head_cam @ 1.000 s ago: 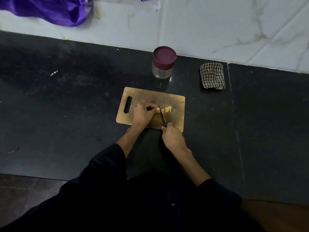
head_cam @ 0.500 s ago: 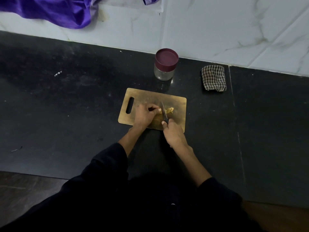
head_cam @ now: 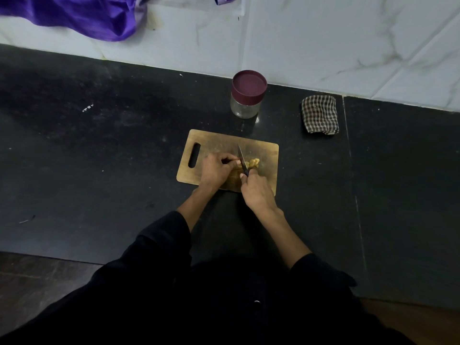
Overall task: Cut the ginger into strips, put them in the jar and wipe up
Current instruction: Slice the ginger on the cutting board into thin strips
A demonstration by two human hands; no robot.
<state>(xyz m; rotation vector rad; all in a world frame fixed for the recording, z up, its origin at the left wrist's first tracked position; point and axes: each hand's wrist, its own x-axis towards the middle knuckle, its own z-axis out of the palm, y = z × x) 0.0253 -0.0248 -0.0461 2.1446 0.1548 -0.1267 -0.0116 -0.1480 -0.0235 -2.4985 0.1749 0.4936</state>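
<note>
A wooden cutting board [head_cam: 214,145] with a handle slot lies on the black counter. Pale yellow ginger [head_cam: 254,162] sits on its right half. My left hand [head_cam: 215,169] holds the ginger's left end with curled fingers. My right hand [head_cam: 257,192] grips the dark handle of a small knife [head_cam: 241,155]; the blade points away from me and rests across the ginger beside my left fingertips. A glass jar [head_cam: 246,107] with a maroon lid on it stands behind the board. A folded checked cloth [head_cam: 319,114] lies to the jar's right.
A white marble wall [head_cam: 323,41] runs along the back of the counter. Purple fabric [head_cam: 74,13] hangs over it at the top left. The black counter [head_cam: 99,158] stretches wide on both sides of the board, with a seam line at the right.
My right hand has pushed the knife forward across the ginger, so the blade tip now reaches farther up the board. My left hand keeps its hold on the ginger.
</note>
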